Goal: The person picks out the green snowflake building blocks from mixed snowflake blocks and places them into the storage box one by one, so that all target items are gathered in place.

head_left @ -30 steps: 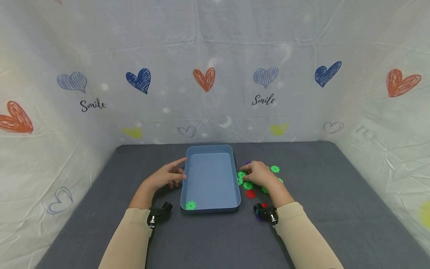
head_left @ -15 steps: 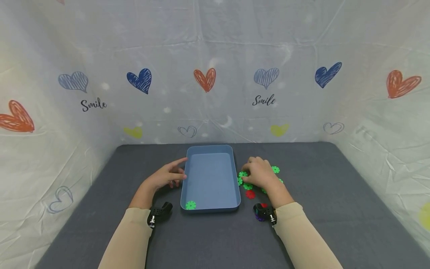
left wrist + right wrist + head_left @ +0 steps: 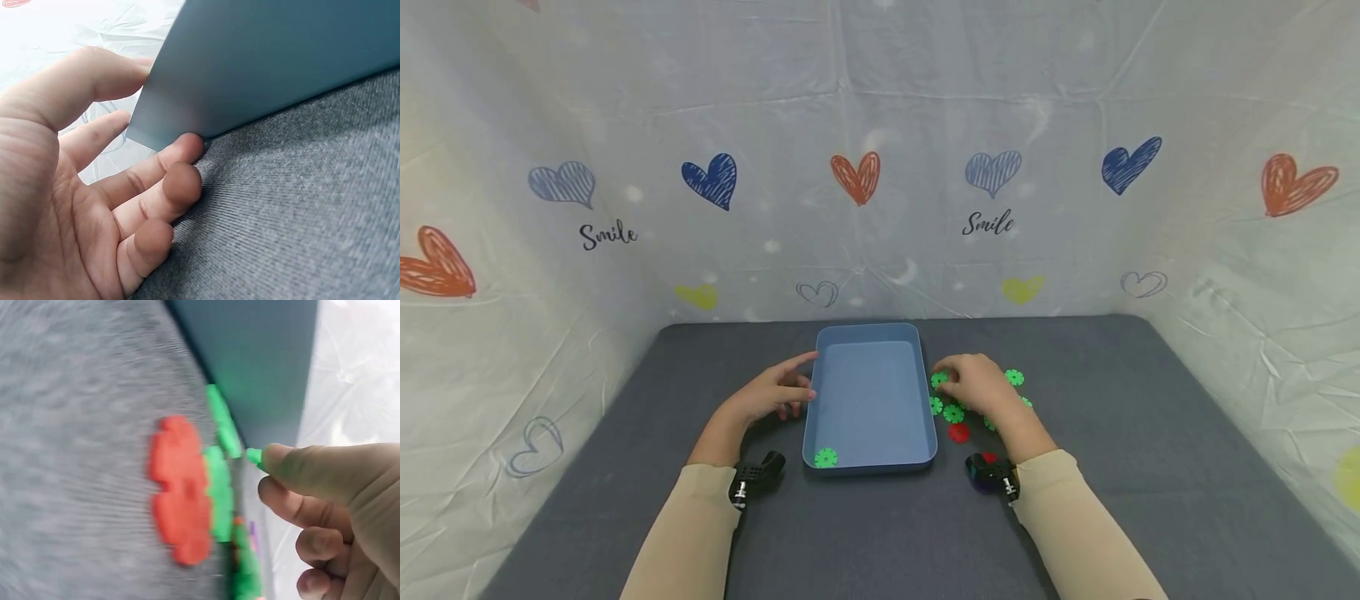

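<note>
My left hand (image 3: 775,390) rests beside the left wall of a blue tray (image 3: 871,400). Its thumb and index finger touch the rim, and in the left wrist view the other fingers are loosely bent near the cloth. To the tray's right, my right hand (image 3: 983,387) pinches a green notched disc (image 3: 253,455) between thumb and finger, raised off the cloth. Near it lie more green notched discs (image 3: 953,414) and a red disc (image 3: 958,432). One green disc (image 3: 825,457) lies inside the tray at its near left corner. The hand hides part of the pile.
A dark grey cloth (image 3: 865,542) covers the table. Another green disc (image 3: 1014,377) lies beyond the right hand. By the right wrist camera a red piece (image 3: 989,457) shows partly. A white curtain (image 3: 917,100) with printed hearts closes off the back and sides.
My right hand has lifted a green disc from the pile near the tray's right wall, after shifting slightly over the pieces. The left hand and tray stay in place.
</note>
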A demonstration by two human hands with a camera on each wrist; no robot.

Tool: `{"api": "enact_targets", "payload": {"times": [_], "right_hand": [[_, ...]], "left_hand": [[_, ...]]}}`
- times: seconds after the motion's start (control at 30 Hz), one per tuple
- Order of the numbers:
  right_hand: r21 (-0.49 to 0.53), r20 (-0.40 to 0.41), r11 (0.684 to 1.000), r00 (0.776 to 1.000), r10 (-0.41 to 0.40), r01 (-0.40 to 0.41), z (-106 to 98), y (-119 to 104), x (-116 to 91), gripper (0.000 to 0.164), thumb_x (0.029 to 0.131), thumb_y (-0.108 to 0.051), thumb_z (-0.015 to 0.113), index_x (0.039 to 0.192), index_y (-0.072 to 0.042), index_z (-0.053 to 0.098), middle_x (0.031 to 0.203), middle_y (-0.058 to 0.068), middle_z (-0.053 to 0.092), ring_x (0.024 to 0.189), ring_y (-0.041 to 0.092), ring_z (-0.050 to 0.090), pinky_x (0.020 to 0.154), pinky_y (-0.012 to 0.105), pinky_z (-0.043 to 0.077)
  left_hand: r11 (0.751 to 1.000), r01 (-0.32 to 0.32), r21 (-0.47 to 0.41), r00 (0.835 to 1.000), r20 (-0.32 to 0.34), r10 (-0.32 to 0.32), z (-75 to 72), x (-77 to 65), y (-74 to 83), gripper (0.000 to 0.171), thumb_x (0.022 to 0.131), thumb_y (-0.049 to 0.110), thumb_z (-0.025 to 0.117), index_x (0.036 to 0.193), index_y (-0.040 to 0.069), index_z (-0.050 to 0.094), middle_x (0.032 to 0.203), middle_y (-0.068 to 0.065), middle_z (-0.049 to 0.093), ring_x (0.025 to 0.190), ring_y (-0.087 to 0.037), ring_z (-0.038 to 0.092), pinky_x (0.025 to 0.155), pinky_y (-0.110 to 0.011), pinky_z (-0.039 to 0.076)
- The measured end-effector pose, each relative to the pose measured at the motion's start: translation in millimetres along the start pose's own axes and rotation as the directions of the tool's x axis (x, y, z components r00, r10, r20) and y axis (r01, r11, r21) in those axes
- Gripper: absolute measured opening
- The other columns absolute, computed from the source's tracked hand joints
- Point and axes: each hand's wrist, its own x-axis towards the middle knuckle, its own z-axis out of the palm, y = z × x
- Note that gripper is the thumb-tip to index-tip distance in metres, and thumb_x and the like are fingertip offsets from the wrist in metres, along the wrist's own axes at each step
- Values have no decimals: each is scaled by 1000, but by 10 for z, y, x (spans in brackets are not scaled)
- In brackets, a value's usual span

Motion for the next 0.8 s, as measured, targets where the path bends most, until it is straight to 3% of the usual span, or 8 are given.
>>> {"api": "enact_targets", "payload": {"times": [0.13, 0.3, 0.47, 0.6, 0.7, 0.8], "right_hand": [[138, -68, 989, 996, 60, -50, -128, -47, -29, 35, 94, -20, 77, 126, -7, 73, 91, 1, 72, 74, 16, 64, 69, 37, 51], [301, -157, 952, 981, 113, -61, -295, -193, -59, 40, 96, -20, 76, 133, -7, 69, 97, 6, 75, 86, 27, 71, 69, 39, 50], [488, -167, 871, 974, 151, -51, -390, -445, -118, 41, 97, -17, 74, 137, -9, 66, 93, 5, 75, 91, 29, 73, 77, 41, 53], [597, -153, 802, 981, 120, -5, -334, -691, -163, 41, 96, -14, 74, 136, -7, 66, 92, 5, 76, 91, 27, 74, 86, 43, 56], [649, -123, 760, 991, 58, 36, -221, -874, -191, 41, 96, -13, 74, 136, -5, 66, 93, 8, 76, 90, 30, 73, 86, 47, 56], [671, -92, 739, 996, 3, 60, -82, -1024, -212, 40, 96, -11, 73, 135, -4, 67, 94, 12, 76, 90, 32, 73, 82, 45, 56]], "left_hand": [[1000, -1, 5, 1000, -4, 1, 3, 0, 0, 80, 98, 19, 72, 164, 15, 26, 119, -17, 62, 77, -25, 60, 63, -39, 49], [1000, -2, 6, 1000, -1, 2, -1, 7, -4, 79, 99, 19, 71, 164, 15, 26, 117, -17, 63, 77, -25, 60, 63, -39, 49], [1000, -4, 16, 1000, 1, 4, -1, 13, -9, 79, 99, 19, 71, 164, 16, 26, 117, -16, 63, 77, -25, 60, 63, -40, 49], [1000, -8, 21, 1000, 1, 8, -1, 20, -15, 79, 99, 19, 70, 164, 15, 26, 118, -17, 63, 77, -25, 60, 63, -40, 49], [1000, -7, 18, 1000, 0, 7, 1, 27, -16, 80, 99, 19, 70, 164, 15, 25, 118, -16, 63, 77, -25, 60, 63, -40, 49], [1000, -2, 18, 1000, -7, 2, 2, 27, -19, 80, 98, 19, 71, 164, 15, 26, 117, -16, 63, 76, -25, 60, 63, -40, 50]]}}
